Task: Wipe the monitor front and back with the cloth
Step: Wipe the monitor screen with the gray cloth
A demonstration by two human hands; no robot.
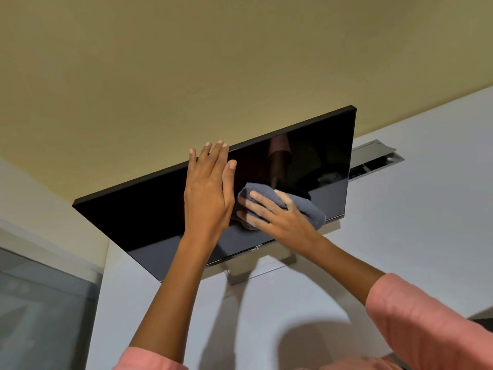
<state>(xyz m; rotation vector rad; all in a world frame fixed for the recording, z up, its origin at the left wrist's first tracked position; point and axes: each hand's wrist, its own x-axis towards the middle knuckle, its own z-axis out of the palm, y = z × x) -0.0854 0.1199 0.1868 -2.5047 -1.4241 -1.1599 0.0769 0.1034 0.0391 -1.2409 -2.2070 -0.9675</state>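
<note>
The left hand (208, 190) lies flat on the monitor (149, 217), fingers straight, their tips reaching over its top edge. Beside its thumb, the right hand (274, 217) presses the grey cloth (306, 206) against the dark screen with spread, straight fingers.
</note>
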